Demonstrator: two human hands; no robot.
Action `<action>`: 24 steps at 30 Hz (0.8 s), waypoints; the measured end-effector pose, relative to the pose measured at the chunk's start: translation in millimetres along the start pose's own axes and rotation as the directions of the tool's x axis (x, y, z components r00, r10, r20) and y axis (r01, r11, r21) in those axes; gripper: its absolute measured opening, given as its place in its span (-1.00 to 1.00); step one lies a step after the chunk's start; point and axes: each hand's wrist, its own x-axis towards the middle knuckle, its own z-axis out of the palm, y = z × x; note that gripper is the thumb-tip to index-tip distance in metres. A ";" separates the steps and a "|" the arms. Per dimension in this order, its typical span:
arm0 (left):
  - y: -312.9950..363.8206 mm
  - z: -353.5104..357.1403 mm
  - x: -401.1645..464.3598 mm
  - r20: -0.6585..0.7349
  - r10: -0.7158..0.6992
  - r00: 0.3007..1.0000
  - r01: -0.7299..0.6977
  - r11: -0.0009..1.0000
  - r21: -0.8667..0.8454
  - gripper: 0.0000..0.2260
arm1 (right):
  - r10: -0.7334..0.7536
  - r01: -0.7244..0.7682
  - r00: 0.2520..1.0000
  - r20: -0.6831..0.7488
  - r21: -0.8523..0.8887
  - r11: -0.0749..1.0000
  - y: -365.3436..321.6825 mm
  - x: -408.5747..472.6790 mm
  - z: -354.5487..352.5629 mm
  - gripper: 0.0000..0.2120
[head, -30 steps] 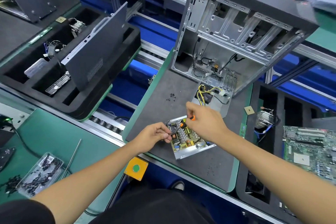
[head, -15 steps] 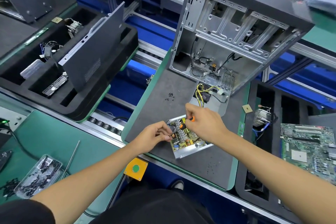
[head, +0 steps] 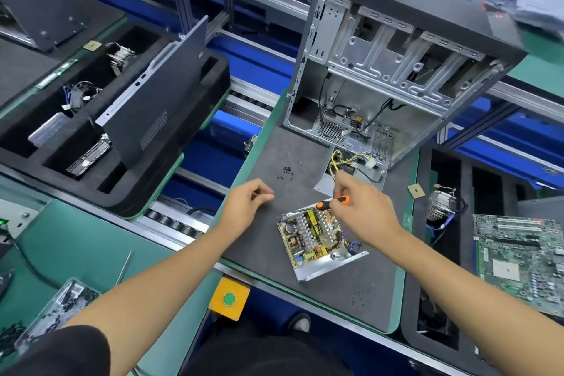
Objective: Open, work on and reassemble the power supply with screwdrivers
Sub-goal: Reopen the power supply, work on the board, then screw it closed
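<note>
Fingers of the right hand gripped an orange-handled screwdriver over the opened power supply, which lay on the grey mat before the computer case. Left hand hovered beside it, fingertips pinched together; contents undetermined. Loose screws lay nearby.

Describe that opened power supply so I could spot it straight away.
Find the tall open computer case on the grey mat. Nearer the person, beside the right hand, lies the power supply: the mat's only bare yellowish circuit board in a metal tray.
</note>
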 end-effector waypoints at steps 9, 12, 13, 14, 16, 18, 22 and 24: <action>-1.7 19.1 63.6 0.174 0.079 0.982 -0.115 0.971 0.209 -0.87 | 0.102 -0.102 0.995 -0.014 0.007 0.995 12.2 3.2 9.4 -0.85; -3.2 13.2 72.7 0.088 0.063 0.994 -0.078 0.981 0.178 -0.80 | 0.106 -0.105 0.993 -0.045 0.029 0.994 10.6 4.8 8.2 -0.88; -2.3 13.2 76.4 0.092 0.049 0.995 -0.066 0.979 0.194 -0.79 | 0.108 -0.106 0.993 -0.051 0.035 0.994 9.5 5.7 7.8 -0.88; -1.7 13.8 79.8 0.106 0.033 0.994 -0.055 0.974 0.218 -0.79 | 0.110 -0.108 0.992 -0.055 0.042 0.993 8.5 6.5 7.7 -0.87; -2.2 16.6 84.0 0.127 0.008 0.992 -0.041 0.964 0.262 -0.83 | 0.119 -0.116 0.991 -0.056 0.053 0.992 8.1 8.3 7.3 -0.88; -4.3 19.0 83.6 0.120 0.008 0.993 -0.042 0.958 0.284 -0.87 | 0.128 -0.124 0.990 -0.058 0.055 0.991 8.7 10.3 7.1 -0.87; -5.4 17.6 74.3 0.096 0.049 0.994 -0.074 0.957 0.279 -0.91 | 0.134 -0.132 0.989 -0.058 0.048 0.990 9.3 13.1 7.7 -0.84; -2.4 14.7 67.4 0.072 0.027 0.997 -0.041 0.979 0.199 -0.93 | 0.135 -0.130 0.988 -0.069 0.068 0.989 9.7 13.7 6.4 -0.85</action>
